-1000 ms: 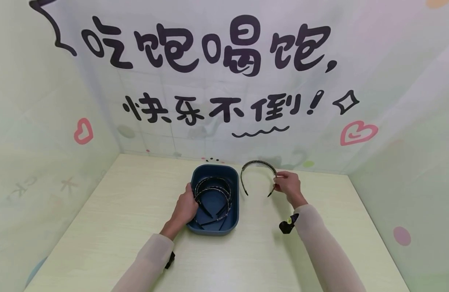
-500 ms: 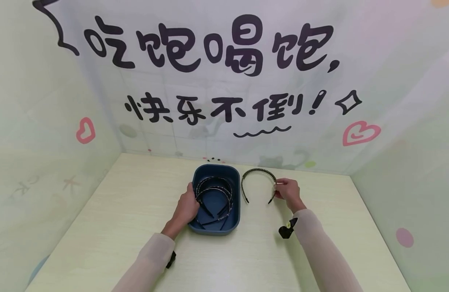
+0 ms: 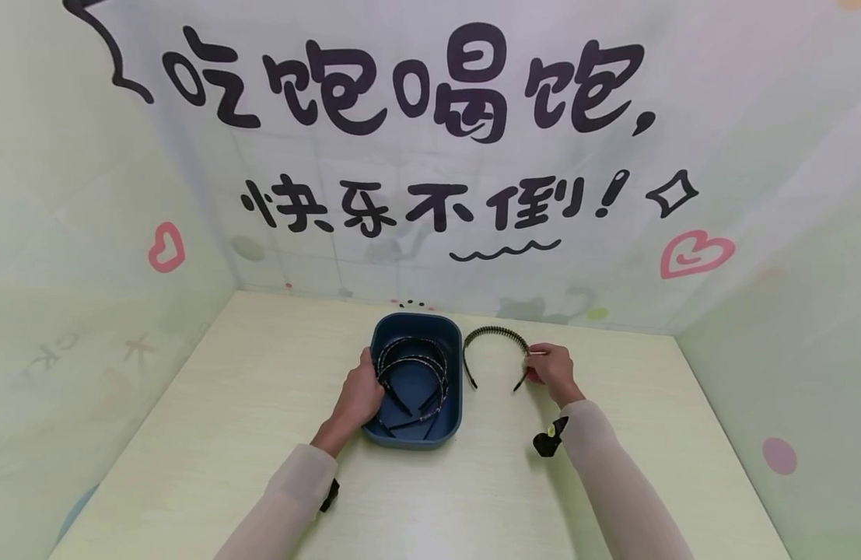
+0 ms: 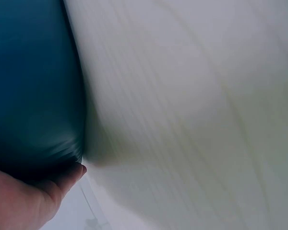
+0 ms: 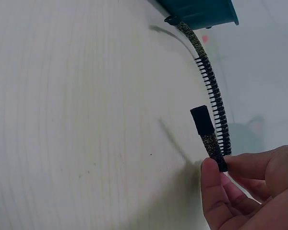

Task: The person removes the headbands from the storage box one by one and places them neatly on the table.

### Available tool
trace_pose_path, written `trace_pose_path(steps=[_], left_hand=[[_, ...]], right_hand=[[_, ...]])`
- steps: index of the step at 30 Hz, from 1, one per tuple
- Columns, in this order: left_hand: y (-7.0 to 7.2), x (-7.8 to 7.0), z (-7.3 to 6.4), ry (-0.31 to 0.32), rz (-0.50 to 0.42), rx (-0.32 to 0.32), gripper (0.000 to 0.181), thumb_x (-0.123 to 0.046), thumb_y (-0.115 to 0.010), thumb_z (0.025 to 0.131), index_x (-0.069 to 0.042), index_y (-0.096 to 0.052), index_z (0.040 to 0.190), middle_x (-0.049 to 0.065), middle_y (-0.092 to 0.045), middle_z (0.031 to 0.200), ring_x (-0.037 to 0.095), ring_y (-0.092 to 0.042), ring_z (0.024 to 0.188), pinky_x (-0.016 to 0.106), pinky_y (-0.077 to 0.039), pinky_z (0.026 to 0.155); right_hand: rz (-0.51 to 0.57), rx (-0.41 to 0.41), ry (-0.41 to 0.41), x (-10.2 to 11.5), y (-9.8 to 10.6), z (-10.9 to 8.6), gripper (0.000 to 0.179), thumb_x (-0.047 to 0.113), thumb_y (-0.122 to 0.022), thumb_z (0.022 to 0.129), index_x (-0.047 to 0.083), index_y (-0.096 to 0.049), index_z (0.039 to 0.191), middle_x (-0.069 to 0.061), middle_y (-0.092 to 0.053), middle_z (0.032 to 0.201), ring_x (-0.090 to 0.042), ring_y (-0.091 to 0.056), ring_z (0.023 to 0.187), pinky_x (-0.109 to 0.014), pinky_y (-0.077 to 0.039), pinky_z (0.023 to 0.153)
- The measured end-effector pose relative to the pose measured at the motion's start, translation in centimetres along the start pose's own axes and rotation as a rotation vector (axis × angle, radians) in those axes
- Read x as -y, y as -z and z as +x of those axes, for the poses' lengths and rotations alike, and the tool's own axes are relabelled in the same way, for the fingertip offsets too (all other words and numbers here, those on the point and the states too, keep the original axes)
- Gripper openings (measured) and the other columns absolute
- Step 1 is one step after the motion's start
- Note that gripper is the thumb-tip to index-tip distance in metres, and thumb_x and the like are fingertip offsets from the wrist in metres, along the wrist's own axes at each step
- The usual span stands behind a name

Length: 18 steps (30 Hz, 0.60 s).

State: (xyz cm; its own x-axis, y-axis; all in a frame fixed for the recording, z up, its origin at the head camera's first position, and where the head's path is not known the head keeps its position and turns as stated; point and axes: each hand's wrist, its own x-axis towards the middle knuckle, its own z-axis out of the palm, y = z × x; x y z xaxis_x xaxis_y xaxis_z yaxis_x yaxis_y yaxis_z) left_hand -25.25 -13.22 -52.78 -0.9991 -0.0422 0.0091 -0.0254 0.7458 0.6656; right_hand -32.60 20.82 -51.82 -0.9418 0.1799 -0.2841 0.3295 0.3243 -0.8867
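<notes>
— Blue plastic, that bin; where does it sit, and which hand is on it?

— It sits on the pale wooden table, near the middle; the person's left hand grips its left rim, fingers curled over the edge; the left wrist view shows a thumb pressed against the bin's outer wall, though that picture is blurred.

— What lies inside the bin?

— Several thin dark headbands, stacked in overlapping arcs, their ends pointing toward the person.

— And the right hand?

— The right hand pinches one leg of a toothed headband between thumb and fingers; the rest of the fingers are curled in; the right wrist view shows the fingertips closed on the band close to its end.

— Where is that headband?

— Just right of the bin, arched away from the person, with its comb teeth plain to see; its far leg ends close beside the bin's right wall; whether that tip touches the table cannot be told.

— Anything else about?

— A printed backdrop with large black characters and pink hearts stands behind the table; both arms wear light sleeves.
</notes>
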Motion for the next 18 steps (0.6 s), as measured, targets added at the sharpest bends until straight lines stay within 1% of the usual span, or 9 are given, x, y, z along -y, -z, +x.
trace_pose_path(steps=[7, 11, 14, 18], left_hand=[[-0.03, 0.01, 0.0, -0.005, 0.003, -0.004, 0.056, 0.005, -0.047, 0.09, 0.01, -0.029, 0.142, 0.027, -0.068, 0.091, 0.032, -0.067, 0.071, 0.038, -0.048, 0.059], [-0.05, 0.04, 0.0, -0.005, 0.003, -0.004, 0.057, 0.005, -0.047, 0.09, 0.01, -0.028, 0.143, 0.027, -0.068, 0.091, 0.032, -0.067, 0.072, 0.038, -0.049, 0.06], [-0.04, 0.01, -0.01, -0.003, 0.001, -0.002, 0.059, 0.005, -0.047, 0.089, 0.01, -0.027, 0.144, 0.026, -0.068, 0.088, 0.032, -0.067, 0.07, 0.038, -0.049, 0.059], [-0.01, 0.0, 0.0, -0.002, -0.002, -0.002, 0.059, 0.005, -0.047, 0.089, 0.011, -0.027, 0.144, 0.026, -0.068, 0.088, 0.031, -0.066, 0.069, 0.038, -0.048, 0.058]], right_hand=[[-0.013, 0.0, -0.001, 0.05, -0.11, 0.01, 0.032, 0.001, -0.063, 0.09, -0.005, -0.065, 0.122, -0.014, -0.069, 0.095, -0.012, -0.064, 0.062, -0.028, -0.055, 0.061], [-0.022, 0.001, 0.008, 0.0, -0.08, 0.0, 0.032, 0.0, -0.063, 0.09, -0.006, -0.064, 0.122, -0.019, -0.069, 0.104, -0.012, -0.065, 0.064, -0.028, -0.055, 0.062], [-0.04, 0.005, 0.021, -0.01, -0.01, 0.01, 0.032, 0.0, -0.062, 0.09, -0.007, -0.064, 0.122, -0.022, -0.068, 0.111, -0.012, -0.065, 0.066, -0.027, -0.056, 0.063], [-0.077, 0.009, 0.041, 0.05, 0.09, -0.03, 0.031, 0.001, -0.062, 0.091, -0.007, -0.064, 0.12, -0.021, -0.067, 0.111, -0.012, -0.064, 0.07, -0.027, -0.056, 0.064]])
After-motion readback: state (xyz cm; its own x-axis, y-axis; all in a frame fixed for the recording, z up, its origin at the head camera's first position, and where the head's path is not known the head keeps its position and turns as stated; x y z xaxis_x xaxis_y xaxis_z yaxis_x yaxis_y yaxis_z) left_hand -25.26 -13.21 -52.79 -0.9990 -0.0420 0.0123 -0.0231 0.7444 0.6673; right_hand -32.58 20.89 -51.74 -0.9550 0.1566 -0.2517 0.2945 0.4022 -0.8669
